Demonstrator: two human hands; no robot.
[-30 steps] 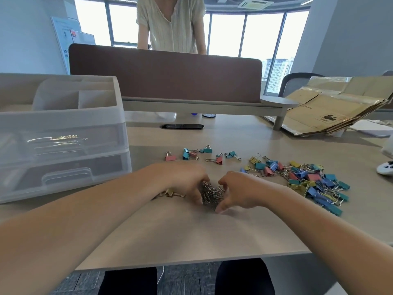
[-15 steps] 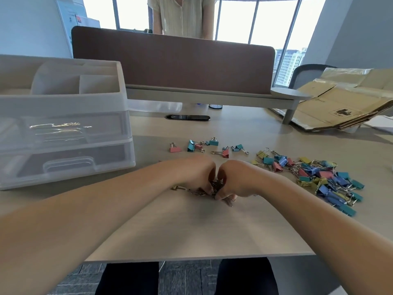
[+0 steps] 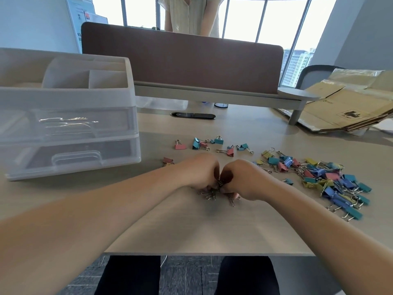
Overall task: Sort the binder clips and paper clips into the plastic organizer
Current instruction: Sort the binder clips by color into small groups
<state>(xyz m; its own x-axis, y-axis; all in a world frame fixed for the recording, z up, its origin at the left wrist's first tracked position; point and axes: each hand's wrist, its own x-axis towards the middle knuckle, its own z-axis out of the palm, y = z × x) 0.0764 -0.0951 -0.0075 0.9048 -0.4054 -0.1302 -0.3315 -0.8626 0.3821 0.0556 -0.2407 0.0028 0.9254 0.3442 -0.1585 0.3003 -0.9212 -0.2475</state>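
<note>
I see the table [image 3: 212,235] bearing a clear plastic organizer [image 3: 68,116] at its left edge, drawers shut. A heap of coloured binder clips [image 3: 331,182] spreads toward the right edge, with a few strays [image 3: 212,143] nearer the middle. Centre, toward the near edge, my left hand [image 3: 200,173] and right hand [image 3: 242,179] meet knuckle to knuckle, fingers curled together around a small bunch of silver paper clips [image 3: 209,193]; some lie on the table beneath them.
</note>
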